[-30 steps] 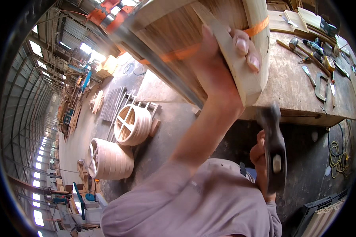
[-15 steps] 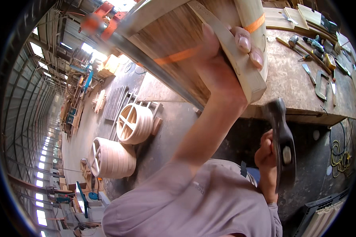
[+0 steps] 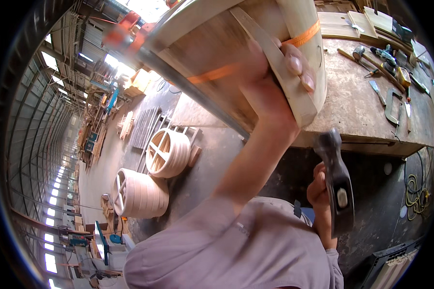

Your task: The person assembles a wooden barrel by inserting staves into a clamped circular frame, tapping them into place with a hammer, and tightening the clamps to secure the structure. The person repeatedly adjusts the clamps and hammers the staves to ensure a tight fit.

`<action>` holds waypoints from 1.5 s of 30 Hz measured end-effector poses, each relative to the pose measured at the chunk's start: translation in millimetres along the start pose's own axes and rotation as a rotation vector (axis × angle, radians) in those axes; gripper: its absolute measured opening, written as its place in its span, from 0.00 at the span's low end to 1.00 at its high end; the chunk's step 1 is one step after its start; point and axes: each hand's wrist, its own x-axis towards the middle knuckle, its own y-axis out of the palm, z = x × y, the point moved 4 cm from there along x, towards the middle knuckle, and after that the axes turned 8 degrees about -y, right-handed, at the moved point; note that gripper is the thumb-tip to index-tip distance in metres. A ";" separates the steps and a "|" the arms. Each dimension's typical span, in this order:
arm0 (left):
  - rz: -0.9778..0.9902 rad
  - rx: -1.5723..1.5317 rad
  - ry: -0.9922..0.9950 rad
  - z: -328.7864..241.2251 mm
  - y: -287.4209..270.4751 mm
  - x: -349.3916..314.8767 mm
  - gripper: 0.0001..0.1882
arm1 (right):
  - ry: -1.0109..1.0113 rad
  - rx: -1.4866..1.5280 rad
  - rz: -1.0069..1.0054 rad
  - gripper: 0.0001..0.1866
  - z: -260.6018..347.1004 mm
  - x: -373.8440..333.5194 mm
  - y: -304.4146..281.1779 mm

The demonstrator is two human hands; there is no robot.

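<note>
My left hand is wrapped round a pale curved wooden piece, its fingertips showing on the right side. This piece lies against a large staved wooden body, which has an orange band round it. Lower down and to the right, my right hand is closed on a hammer. The dark hammer head faces up toward me, just below the bench edge and apart from the wood. Most of the hammer's handle is hidden behind its head.
A long metal clamp bar with a blurred orange clamp head runs along the wooden body. The workbench carries a C-clamp, a scraper and other tools. Slatted wooden drums stand on the floor at left.
The hammer in my right hand has moved slightly left, its upper end lower. My left hand keeps its hold on the curved wooden piece. The whole view has shifted a little.
</note>
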 end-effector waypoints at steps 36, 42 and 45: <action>-1.127 0.649 -0.917 188.9 -167.8 -223.8 0.24 | 1.492 -0.237 -0.355 0.16 -77.8 -306.3 -140.3; -1.061 0.654 -0.728 240.2 -210.9 -170.0 0.26 | 1.265 -0.432 -0.143 0.20 -105.3 -220.6 -166.6; -1.031 0.557 -0.705 240.0 -204.5 -148.6 0.23 | 1.161 -0.515 -0.081 0.19 -122.9 -203.1 -176.6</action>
